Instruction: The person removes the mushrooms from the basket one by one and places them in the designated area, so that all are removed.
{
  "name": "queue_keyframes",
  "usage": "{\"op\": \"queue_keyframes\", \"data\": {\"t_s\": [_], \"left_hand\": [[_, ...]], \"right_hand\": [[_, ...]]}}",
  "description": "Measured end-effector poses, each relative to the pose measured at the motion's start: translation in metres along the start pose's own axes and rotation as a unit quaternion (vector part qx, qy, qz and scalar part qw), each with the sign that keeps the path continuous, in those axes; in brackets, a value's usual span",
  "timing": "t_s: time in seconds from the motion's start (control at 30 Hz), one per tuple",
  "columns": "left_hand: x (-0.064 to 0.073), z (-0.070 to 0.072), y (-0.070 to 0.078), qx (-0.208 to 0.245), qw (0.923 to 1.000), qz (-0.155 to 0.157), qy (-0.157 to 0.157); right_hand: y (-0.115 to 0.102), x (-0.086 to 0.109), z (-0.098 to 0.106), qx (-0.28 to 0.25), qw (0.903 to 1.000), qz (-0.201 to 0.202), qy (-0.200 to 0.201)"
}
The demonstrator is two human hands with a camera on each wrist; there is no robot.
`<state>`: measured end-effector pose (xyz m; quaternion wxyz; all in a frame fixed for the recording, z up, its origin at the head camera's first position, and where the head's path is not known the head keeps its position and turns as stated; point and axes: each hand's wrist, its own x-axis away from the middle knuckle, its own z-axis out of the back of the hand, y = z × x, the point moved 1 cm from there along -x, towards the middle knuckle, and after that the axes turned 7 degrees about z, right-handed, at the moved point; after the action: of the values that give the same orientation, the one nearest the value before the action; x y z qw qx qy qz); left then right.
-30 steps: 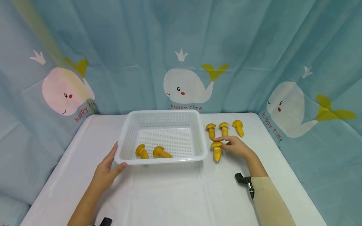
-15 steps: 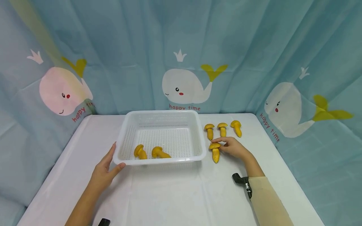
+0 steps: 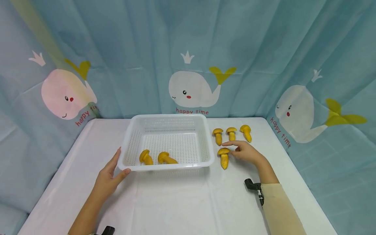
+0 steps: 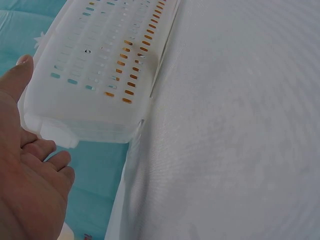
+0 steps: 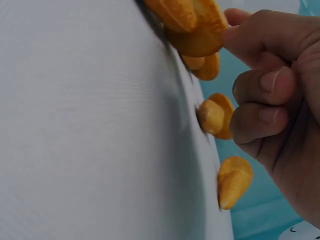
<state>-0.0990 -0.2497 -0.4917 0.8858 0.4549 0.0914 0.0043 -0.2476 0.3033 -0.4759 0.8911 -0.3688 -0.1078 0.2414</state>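
Note:
My left hand [image 3: 107, 181] holds the near left corner of a white plastic basket [image 3: 168, 167], its thumb on the front rim and its fingers along the left side. In the left wrist view the fingers curl below the rim. Two yellow mushrooms [image 3: 146, 157] lie in the basket. My right hand [image 3: 245, 151] is at a yellow mushroom [image 3: 224, 160] lying on the table right of the basket. Its index finger is extended just above the cap, and the thumb is at the cap's right edge. In the right wrist view a fingertip meets that cap [image 5: 202, 37].
Three more yellow mushrooms, a left one [image 3: 218, 137], a middle one [image 3: 231, 133] and a right one [image 3: 246, 133], lie in a row behind my right hand. A white cloth covers the table [image 3: 176, 205]. A blue whale-print curtain [image 3: 141, 58] stands behind and at both sides.
My right index finger has lifted slightly off the near mushroom's cap, and the hand has shifted a little right. The mushroom stays in place beside the basket. My left hand has not moved on the basket.

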Motion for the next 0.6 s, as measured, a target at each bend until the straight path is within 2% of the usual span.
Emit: {"op": "queue_keyframes", "data": {"t_s": [0.23,0.4,0.6], "left_hand": [[0.001,0.000,0.002,0.006,0.9999,0.006,-0.007],[0.000,0.000,0.000,0.003,0.9999,0.008,-0.009],[0.000,0.001,-0.001,-0.006,0.9999,0.013,-0.007]], "right_hand": [[-0.016,0.007,0.012,-0.026,0.9985,0.026,0.041],[-0.028,0.008,0.019,-0.036,0.9972,0.046,0.047],[-0.051,0.003,0.031,-0.019,0.9963,0.072,0.042]]}}
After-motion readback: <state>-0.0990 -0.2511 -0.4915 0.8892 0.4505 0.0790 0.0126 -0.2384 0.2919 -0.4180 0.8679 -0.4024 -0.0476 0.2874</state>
